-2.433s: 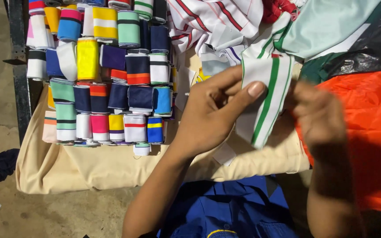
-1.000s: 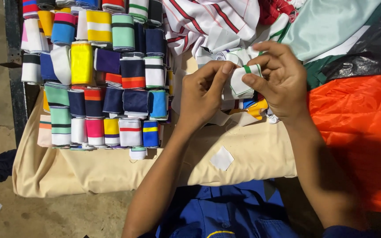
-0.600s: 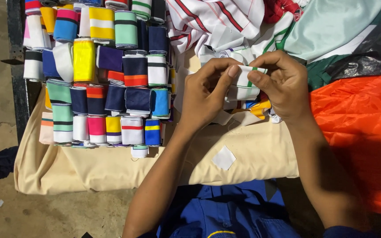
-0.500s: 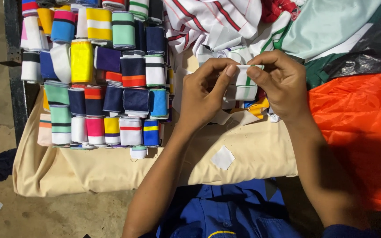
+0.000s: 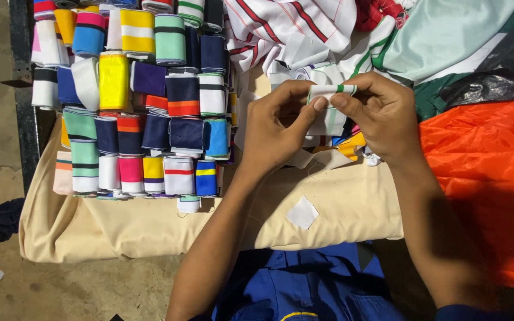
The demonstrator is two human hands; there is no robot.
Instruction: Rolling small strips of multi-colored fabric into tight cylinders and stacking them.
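Head camera looks down on both hands meeting above a beige cloth-covered table (image 5: 150,226). Left hand (image 5: 272,128) and right hand (image 5: 382,119) each pinch a folded white knit band with a green stripe (image 5: 331,90), fingertips closed on its top edge, left at one end, right at the other. Rows of rolled striped knit bands in many colours (image 5: 144,101) lie left of the hands. Orange fabric (image 5: 483,172) lies to the right.
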